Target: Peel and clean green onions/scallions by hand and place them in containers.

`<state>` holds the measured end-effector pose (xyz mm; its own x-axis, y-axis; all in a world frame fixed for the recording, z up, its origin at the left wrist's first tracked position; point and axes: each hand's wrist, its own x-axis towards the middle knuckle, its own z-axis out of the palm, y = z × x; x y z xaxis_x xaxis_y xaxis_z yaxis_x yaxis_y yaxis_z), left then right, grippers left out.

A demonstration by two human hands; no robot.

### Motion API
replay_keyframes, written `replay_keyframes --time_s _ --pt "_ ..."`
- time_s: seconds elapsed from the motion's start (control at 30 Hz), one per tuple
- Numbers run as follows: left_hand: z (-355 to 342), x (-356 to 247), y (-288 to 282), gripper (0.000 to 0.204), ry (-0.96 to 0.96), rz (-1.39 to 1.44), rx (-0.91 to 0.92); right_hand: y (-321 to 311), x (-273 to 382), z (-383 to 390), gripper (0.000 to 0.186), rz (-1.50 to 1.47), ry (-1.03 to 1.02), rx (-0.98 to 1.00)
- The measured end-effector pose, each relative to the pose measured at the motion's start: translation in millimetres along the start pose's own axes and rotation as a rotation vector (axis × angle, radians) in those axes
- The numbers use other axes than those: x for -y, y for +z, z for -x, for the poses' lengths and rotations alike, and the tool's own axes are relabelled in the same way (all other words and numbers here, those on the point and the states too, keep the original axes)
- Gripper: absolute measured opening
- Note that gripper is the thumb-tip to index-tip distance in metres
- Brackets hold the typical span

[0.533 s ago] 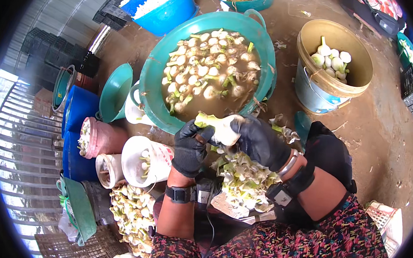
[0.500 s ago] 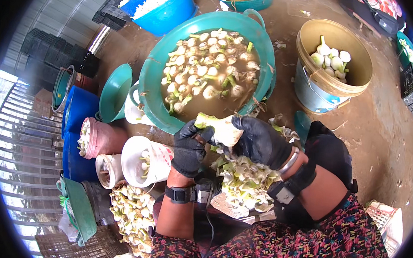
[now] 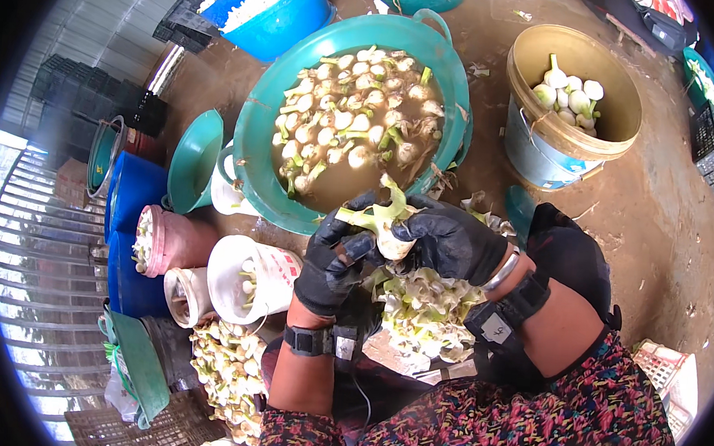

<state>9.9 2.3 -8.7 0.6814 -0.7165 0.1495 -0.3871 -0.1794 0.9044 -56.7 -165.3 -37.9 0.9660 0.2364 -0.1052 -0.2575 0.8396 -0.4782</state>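
Note:
Both black-gloved hands meet at a garlic bulb (image 3: 392,240) with a green stem, its outer skin pulled apart into flaps. My left hand (image 3: 332,258) is closed around the stem side. The fingers of my right hand (image 3: 452,239) pinch the bulb and its skin from the other side; some fingertips are hidden. Just beyond the hands, a large green tub (image 3: 251,147) holds muddy water and many unpeeled garlic bulbs (image 3: 348,120). Beneath the hands lies a heap of peeled-off skins (image 3: 429,313).
A yellow-rimmed bucket (image 3: 570,146) with clean white bulbs stands at the right. To the left are a white bucket (image 3: 230,293), a pink bucket (image 3: 180,241) and a green basin (image 3: 195,164). More garlic (image 3: 225,370) is piled by my left forearm. Blue tubs (image 3: 283,22) sit far back.
The bulb has turned between my hands, and its skin now splits into flaps with one standing upward. My right hand has shifted slightly. The view has moved a little.

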Motion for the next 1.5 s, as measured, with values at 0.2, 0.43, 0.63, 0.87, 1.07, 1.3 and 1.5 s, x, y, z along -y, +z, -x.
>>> replay_keyframes --time_s 0.2,0.43,0.63,0.87,1.07,1.3,1.5 --pt "1 0 -4 0.022 -0.243 0.231 -0.064 0 0 -6 0.027 0.038 0.011 -0.067" --pt "4 34 -47 0.019 -0.233 0.054 -0.418 13 -11 12 0.021 1.819 -0.541 0.278" --pt "5 32 -56 0.017 -0.131 -0.245 -0.373 -14 -10 15 0.028 2.018 0.242 0.021" --pt "1 22 -23 0.027 -0.207 0.183 -0.153 10 -10 3 0.032 0.876 -0.190 -0.227" --pt "-4 27 -42 0.025 -0.268 0.310 -0.172 0 54 12 0.028 0.010 -0.521 -0.243" --pt "-82 50 -64 0.020 0.233 -0.886 0.232 -15 76 28 0.025 0.124 -0.660 -0.335" --pt "-163 80 1 0.045 -0.360 -0.798 0.561 -1 72 30 0.028 0.255 -0.461 -0.580"
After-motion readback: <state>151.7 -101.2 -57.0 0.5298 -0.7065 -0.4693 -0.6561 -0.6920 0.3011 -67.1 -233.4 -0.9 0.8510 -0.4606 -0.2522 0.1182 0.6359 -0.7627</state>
